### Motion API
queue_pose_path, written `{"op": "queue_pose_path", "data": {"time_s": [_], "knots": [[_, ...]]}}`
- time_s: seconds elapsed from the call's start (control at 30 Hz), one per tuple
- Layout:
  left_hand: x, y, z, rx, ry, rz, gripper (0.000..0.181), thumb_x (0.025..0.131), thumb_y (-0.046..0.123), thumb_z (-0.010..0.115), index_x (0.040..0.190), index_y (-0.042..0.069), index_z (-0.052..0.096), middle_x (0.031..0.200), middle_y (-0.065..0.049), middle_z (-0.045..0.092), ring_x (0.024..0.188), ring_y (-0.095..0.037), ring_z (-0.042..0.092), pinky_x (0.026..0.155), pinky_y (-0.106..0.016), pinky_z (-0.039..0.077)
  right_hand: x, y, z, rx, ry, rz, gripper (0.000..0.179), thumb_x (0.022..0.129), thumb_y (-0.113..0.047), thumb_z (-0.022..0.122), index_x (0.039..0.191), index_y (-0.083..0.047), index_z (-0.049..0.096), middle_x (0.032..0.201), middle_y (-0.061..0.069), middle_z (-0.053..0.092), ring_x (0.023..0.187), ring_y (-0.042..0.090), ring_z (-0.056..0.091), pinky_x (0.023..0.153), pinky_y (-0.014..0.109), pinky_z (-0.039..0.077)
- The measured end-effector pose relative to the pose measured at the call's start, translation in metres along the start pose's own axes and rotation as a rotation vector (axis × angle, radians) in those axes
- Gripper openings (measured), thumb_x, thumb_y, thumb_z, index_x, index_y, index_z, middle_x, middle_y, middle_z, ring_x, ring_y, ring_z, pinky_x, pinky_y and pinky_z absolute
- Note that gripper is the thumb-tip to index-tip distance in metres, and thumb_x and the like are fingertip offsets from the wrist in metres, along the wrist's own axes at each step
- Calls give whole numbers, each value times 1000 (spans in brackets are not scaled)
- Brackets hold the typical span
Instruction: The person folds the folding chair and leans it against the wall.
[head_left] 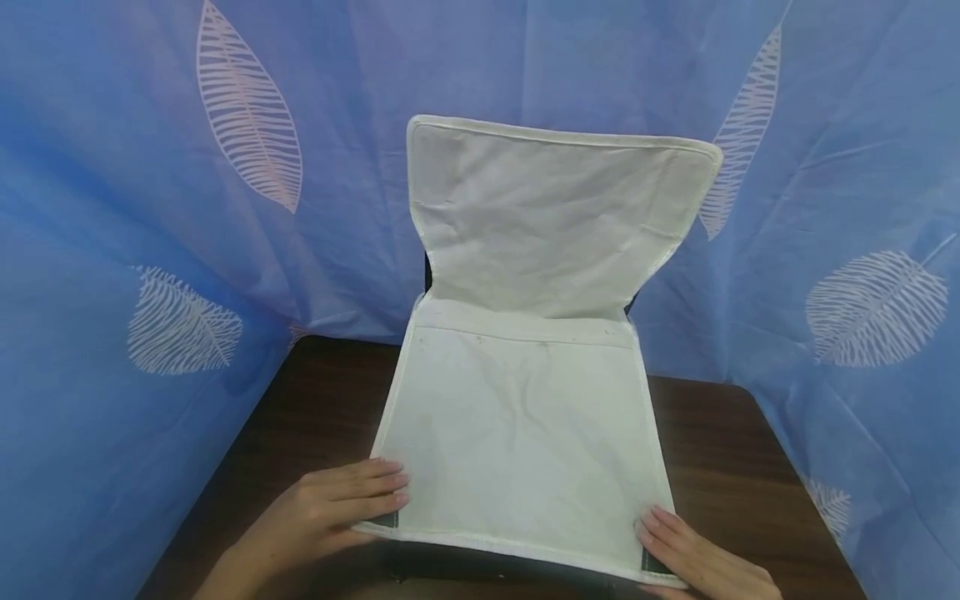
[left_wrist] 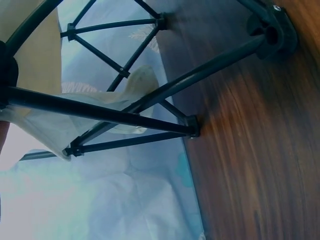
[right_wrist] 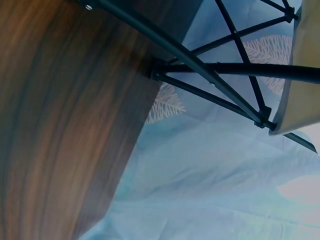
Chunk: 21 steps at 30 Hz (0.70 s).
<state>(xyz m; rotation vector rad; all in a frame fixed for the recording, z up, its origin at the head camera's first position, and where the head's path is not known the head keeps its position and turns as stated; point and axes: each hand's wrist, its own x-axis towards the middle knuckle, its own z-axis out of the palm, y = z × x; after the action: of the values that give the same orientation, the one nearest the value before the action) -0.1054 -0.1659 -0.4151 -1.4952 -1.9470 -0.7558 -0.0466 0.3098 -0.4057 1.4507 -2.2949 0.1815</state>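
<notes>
A folding chair with a pale cloth seat (head_left: 517, 417) and a raised cloth backrest (head_left: 555, 217) stands unfolded in the middle of the head view. My left hand (head_left: 337, 504) grips the front left corner of the seat, fingers over the cloth. At the front right corner, my right hand (head_left: 697, 554) holds the seat edge, fingertips on top and thumb low at the edge. Both wrist views look under the chair: crossing dark tubes (left_wrist: 100, 112) show in the left wrist view, and similar dark tubes (right_wrist: 175, 50) in the right. The palms' undersides are hidden.
The chair stands on a dark wood-grain table (head_left: 735, 467) with rounded far corners. Blue curtain cloth (head_left: 90, 125) with white leaf prints hangs close around the back and both sides.
</notes>
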Motion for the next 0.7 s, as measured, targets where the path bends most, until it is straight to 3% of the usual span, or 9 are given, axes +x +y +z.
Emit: {"op": "queue_pose_path", "data": {"time_s": [0.17, 0.27, 0.37, 0.47, 0.6, 0.7], "knots": [[2, 1, -1, -15, -11, -24, 38, 89, 29, 69, 121, 9, 69, 120, -7, 70, 122, -17, 61, 110, -19, 38, -1, -8, -1, -22, 32, 32, 62, 103, -41, 31, 154, -8, 16, 164, 2, 8, 152, 11, 2, 119, 9, 6], [3, 2, -2, -19, -21, -40, 39, 87, 30, 70, 121, 11, 69, 120, -6, 70, 119, -18, 62, 109, -19, 39, -1, -15, -2, -6, 78, 72, 60, 103, -40, 35, 151, -4, 30, 162, 5, 21, 152, 13, 11, 119, 10, 12], [6, 2, -3, -14, -26, -46, 40, 86, 30, 72, 121, 12, 69, 119, -6, 71, 116, -19, 65, 108, -18, 40, 0, -20, -1, 49, 191, 70, 53, 101, -36, 46, 135, 3, 53, 150, 17, 43, 148, 20, 28, 118, 13, 20], [9, 2, -4, 3, -27, -36, 40, 86, 30, 71, 121, 12, 69, 118, -5, 71, 112, -20, 67, 105, -18, 42, 3, -25, 2, 93, 316, 121, 47, 97, -34, 57, 117, 7, 66, 133, 23, 59, 140, 22, 42, 113, 13, 30], [14, -1, -4, 22, -20, -10, 39, 86, 31, 71, 120, 11, 70, 116, -5, 72, 107, -21, 69, 103, -19, 45, 8, -30, 5, 186, 423, 208, 45, 89, -28, 70, 111, 12, 67, 124, 23, 64, 131, 21, 53, 106, 11, 38], [16, -2, -4, 19, -14, -1, 39, 86, 31, 71, 119, 11, 70, 116, -5, 72, 106, -21, 69, 102, -19, 46, 10, -31, 6, 259, 460, 189, 43, 82, -20, 77, 108, 13, 68, 120, 27, 65, 127, 27, 56, 104, 13, 41]]}}
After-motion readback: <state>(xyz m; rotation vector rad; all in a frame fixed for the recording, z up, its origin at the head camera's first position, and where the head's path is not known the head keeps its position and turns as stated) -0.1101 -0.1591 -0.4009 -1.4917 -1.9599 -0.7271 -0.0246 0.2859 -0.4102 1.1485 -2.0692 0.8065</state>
